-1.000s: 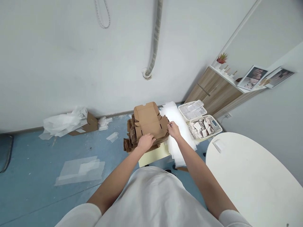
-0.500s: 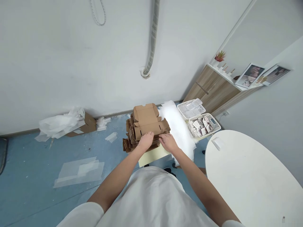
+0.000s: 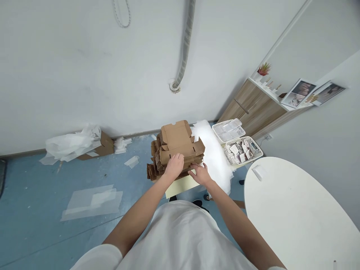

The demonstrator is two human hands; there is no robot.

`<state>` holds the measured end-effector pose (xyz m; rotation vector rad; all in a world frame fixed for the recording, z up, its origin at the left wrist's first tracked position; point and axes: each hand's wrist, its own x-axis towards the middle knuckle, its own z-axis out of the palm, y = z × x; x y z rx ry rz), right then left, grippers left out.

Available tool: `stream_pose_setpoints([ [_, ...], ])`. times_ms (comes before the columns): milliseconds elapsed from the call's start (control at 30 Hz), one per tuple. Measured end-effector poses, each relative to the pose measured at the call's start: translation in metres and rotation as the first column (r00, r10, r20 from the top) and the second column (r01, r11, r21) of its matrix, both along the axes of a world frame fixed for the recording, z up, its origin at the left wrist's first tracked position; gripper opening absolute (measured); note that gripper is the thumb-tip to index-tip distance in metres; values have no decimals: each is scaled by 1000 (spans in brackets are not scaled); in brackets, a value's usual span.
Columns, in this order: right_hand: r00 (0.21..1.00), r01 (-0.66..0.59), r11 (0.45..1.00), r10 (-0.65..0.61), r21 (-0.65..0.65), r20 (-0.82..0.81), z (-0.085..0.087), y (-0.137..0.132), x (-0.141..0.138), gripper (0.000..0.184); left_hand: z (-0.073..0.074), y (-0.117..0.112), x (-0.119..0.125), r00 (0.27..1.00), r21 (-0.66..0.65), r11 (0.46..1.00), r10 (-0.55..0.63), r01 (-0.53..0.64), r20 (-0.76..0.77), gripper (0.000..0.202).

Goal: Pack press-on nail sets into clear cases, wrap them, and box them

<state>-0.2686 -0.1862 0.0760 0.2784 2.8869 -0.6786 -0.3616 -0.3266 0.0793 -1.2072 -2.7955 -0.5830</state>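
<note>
A flattened brown cardboard box (image 3: 177, 137) lies unfolded on top of a stack of similar flat boxes (image 3: 152, 171). My left hand (image 3: 174, 166) is closed at its front edge, with fingertips bent over the cardboard. At the front right of the stack is my right hand (image 3: 200, 173), its thumb apart from its fingers and the fingertips touching the cardboard below the raised corner flap. The stack rests on a pale yellow tabletop (image 3: 181, 186). White foam sheeting (image 3: 212, 157) lies right beside the boxes.
Two white baskets, one with clear plastic packs (image 3: 228, 129) and one with small packets (image 3: 239, 152), stand beyond the foam. A round white table (image 3: 295, 202) is at right. Left on the blue floor are a carton (image 3: 105, 146) and loose translucent sheets (image 3: 92, 202).
The right corner flap of the top box stands higher. My right hand's thumb and fingers have spread a little. My left hand stays at the front edge; the view has shifted slightly.
</note>
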Motion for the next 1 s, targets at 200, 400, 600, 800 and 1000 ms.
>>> stream_pose_setpoints([
  [200, 974, 144, 892, -204, -428, -97, 6, 25, -2, 57, 4, -5, 8, 999, 109, 994, 28, -30, 22, 16],
  [400, 851, 355, 704, -516, -615, -100, 40, 44, -10, 66, 6, -4, 19, 998, 173, 984, 47, -53, 33, 17],
  [600, 837, 416, 690, -544, -593, -46, 58, 44, -23, 42, 8, 1, 30, 996, 188, 982, 15, -32, 91, 19],
  [800, 763, 395, 550, -642, -736, -71, 59, 49, -18, 29, 16, 8, 45, 994, 192, 981, -6, -16, 113, 19],
  [1000, 698, 313, 426, -709, -849, -99, 70, 79, 25, 28, 24, 31, 68, 982, 275, 945, 156, -179, 106, 59],
])
